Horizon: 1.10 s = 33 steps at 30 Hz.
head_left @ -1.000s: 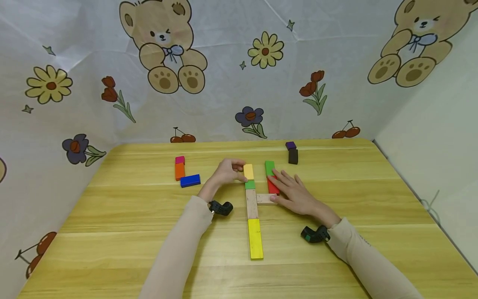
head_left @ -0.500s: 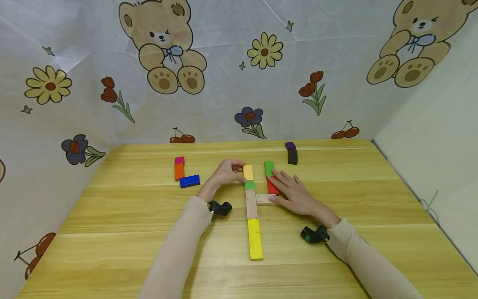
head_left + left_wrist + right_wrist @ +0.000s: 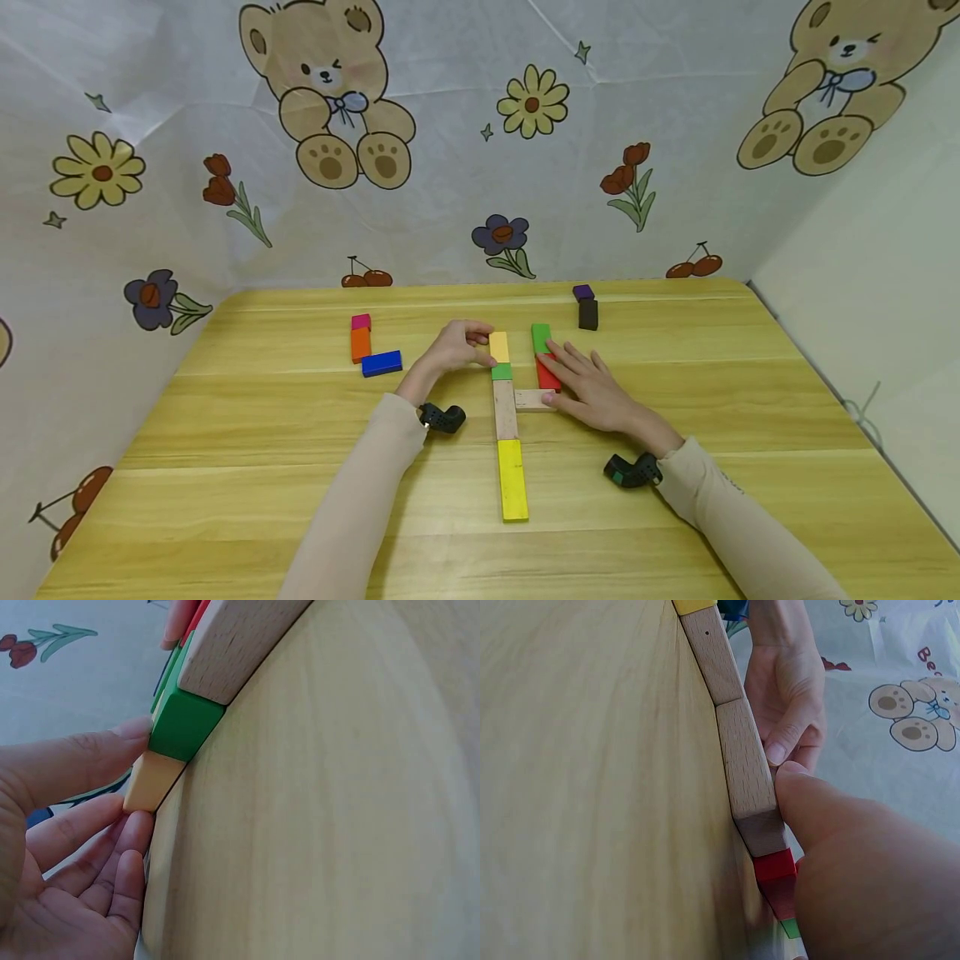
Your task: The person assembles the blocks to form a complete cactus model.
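In the head view, flat blocks form an upright row: a light orange block, a short green block, a plain wooden block and a long yellow block. My left hand holds the light orange block, index fingertip at its far end, thumb on the short green block's edge. A second wooden block juts rightward from the row. Above it lie a red block and a green block. My right hand rests over these with straight fingers, thumb touching the jutting block's end.
At the left lie a pink block, an orange block and a blue block. A purple block and a black block lie near the table's back edge. A printed cloth hangs behind the wooden table.
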Available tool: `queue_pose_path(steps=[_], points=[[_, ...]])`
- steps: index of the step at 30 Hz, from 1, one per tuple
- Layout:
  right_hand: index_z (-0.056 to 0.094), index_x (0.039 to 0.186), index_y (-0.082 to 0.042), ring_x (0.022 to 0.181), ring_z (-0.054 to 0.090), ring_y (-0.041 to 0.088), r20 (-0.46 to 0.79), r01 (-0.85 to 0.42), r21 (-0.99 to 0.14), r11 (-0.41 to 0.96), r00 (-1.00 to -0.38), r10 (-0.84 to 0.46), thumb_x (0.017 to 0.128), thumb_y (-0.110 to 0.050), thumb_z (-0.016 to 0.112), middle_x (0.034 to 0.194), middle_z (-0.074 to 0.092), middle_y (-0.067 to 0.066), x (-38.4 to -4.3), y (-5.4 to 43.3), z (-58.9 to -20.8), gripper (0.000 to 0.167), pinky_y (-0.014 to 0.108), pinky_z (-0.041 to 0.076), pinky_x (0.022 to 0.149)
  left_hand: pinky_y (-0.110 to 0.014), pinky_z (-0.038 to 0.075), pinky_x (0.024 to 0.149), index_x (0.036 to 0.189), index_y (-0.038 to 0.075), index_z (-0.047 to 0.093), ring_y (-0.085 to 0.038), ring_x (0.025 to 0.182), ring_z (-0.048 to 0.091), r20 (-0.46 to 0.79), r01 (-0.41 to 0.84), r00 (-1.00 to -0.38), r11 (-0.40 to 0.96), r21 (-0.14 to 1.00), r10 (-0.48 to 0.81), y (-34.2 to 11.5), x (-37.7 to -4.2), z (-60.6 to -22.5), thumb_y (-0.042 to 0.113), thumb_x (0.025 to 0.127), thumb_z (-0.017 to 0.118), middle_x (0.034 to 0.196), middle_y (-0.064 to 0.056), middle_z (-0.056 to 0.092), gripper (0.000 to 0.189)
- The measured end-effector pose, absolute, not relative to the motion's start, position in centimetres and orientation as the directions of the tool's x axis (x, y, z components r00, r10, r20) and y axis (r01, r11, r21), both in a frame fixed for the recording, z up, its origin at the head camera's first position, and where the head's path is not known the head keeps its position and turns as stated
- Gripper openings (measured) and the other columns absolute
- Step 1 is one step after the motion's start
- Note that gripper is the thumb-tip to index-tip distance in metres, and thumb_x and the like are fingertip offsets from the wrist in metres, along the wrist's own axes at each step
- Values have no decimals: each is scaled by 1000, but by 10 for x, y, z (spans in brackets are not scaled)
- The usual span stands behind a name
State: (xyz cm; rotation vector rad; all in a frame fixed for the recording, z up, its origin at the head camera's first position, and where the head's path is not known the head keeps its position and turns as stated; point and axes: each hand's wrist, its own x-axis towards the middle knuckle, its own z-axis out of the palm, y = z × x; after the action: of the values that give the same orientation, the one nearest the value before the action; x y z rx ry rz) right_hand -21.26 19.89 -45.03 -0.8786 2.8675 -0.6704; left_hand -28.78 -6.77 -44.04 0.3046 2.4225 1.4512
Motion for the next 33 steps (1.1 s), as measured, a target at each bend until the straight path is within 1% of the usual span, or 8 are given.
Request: queue_pose_path(steps=[5, 8, 11, 15, 20, 23, 27, 33], points=[[30, 155, -16, 150, 13, 40, 62, -519, -427, 740, -834, -549, 98, -44, 53, 164, 17, 9, -212, 199, -451, 67, 69, 4, 115, -36, 47, 98, 132, 5, 60, -26, 111, 56, -141, 38, -934, 484, 874, 329, -67, -286, -441, 6, 77, 82, 123, -13, 63, 59], [30, 155, -17, 150, 13, 40, 64, -521, -427, 739, -833, -549, 98, -44, 53, 164, 17, 10, -212, 199, -452, 67, 69, 4, 114, -38, 47, 100, 135, 5, 58, -26, 116, 56, -118, 63, -939, 497, 866, 324, -67, -282, -439, 9, 78, 82, 128, -12, 60, 62], [30, 155, -17, 150, 13, 41, 63, -521, -430, 738, -832, -551, 98, -44, 53, 164, 17, 10, -212, 199, -452, 67, 69, 4, 114, -42, 46, 103, 138, 4, 55, -28, 122, 53, -68, 107, -946, 503, 858, 317, -66, -275, -437, 14, 80, 81, 138, -10, 54, 64], [30, 155, -16, 150, 14, 41, 63, -521, -428, 738, -832, -551, 98, -44, 53, 164, 17, 10, -212, 199, -452, 67, 69, 4, 114, -48, 39, 111, 143, 4, 49, -31, 137, 42, 5, 178, -943, 493, 852, 332, -66, -260, -431, 20, 84, 78, 151, -9, 41, 68], [31, 154, -15, 149, 14, 41, 68, -525, -427, 736, -830, -553, 98, -43, 54, 164, 17, 11, -212, 199, -450, 67, 70, 5, 114, -55, 26, 117, 150, 6, 38, -31, 148, 24, 49, 280, -905, 506, 816, 422, -68, -233, -423, 27, 86, 76, 161, -8, 27, 77], [31, 154, -15, 149, 14, 41, 69, -527, -425, 736, -829, -555, 98, -43, 54, 164, 17, 11, -212, 199, -449, 67, 70, 5, 113, -57, 22, 118, 152, 8, 35, -31, 150, 19, 50, 333, -877, 529, 780, 478, -68, -215, -421, 31, 86, 75, 162, -6, 24, 81], [31, 155, -15, 150, 14, 41, 74, -529, -421, 737, -829, -554, 99, -43, 54, 164, 18, 11, -212, 199, -449, 66, 70, 6, 113, -61, 20, 117, 153, 8, 34, -36, 151, 15, 40, 379, -848, 550, 744, 529, -68, -193, -420, 36, 86, 75, 163, -6, 22, 83], [30, 155, -15, 149, 15, 41, 77, -534, -419, 735, -827, -557, 99, -42, 54, 164, 18, 12, -212, 199, -449, 67, 71, 6, 113, -64, 14, 116, 154, 10, 32, -40, 151, 8, 0, 399, -820, 572, 717, 573, -71, -168, -427, 41, 86, 73, 163, -7, 20, 85]])
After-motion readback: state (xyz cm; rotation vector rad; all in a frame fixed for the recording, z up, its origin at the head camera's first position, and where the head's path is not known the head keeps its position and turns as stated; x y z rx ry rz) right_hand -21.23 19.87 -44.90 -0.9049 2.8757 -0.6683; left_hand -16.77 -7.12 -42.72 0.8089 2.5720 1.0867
